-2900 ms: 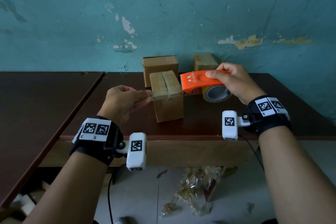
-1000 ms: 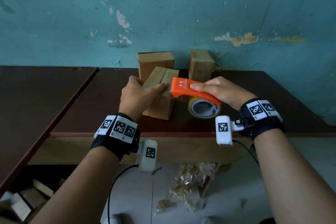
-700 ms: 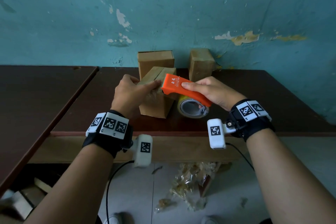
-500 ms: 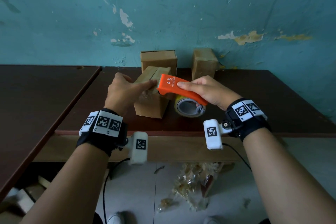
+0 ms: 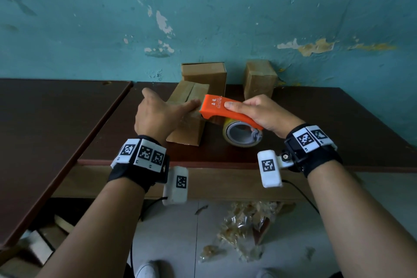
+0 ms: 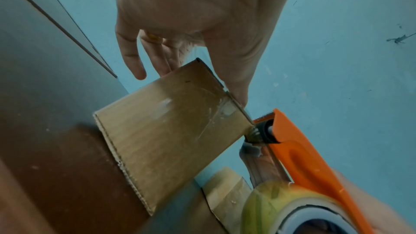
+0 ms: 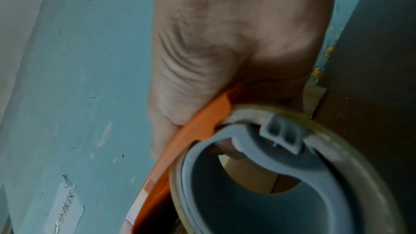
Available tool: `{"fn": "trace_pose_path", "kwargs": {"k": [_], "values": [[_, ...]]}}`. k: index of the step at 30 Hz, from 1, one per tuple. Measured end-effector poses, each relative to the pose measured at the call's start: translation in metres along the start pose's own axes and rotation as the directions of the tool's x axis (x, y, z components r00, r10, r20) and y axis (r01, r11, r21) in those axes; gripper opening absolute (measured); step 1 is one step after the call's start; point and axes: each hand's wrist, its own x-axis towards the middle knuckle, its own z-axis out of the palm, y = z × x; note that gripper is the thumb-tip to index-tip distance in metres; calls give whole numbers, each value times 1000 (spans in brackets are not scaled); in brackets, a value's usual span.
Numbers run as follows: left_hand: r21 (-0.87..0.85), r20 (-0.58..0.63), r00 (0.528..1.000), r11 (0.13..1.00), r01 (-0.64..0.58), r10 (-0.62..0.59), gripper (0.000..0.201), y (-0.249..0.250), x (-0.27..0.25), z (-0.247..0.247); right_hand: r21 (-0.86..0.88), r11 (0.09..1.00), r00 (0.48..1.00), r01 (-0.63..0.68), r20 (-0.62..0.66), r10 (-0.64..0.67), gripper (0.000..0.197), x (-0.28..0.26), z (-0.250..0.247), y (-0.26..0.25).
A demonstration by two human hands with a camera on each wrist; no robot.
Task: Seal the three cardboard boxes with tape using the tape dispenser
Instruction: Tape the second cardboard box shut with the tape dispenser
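Three cardboard boxes stand at frame centre. Nearest box [image 5: 188, 119] is pressed steady by the flat, straight-fingered left hand [image 5: 158, 113], so that the tape dispenser [image 5: 228, 111], gripped by the right hand [image 5: 264, 113], can press tape against its right edge.

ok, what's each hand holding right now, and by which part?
Right hand grips the orange plastic tape dispenser by its handle, above the roll. Left hand holds nothing; its straight fingers press on the top of the near brown cardboard box.
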Motion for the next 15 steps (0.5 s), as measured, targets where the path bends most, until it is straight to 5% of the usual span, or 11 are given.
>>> {"fn": "trace_pose_path", "kwargs": {"k": [15], "values": [[-53, 48, 999, 999, 9, -7, 104, -4, 0, -1, 11, 1000, 1000, 2, 24, -2, 81, -6, -6, -2]]}}
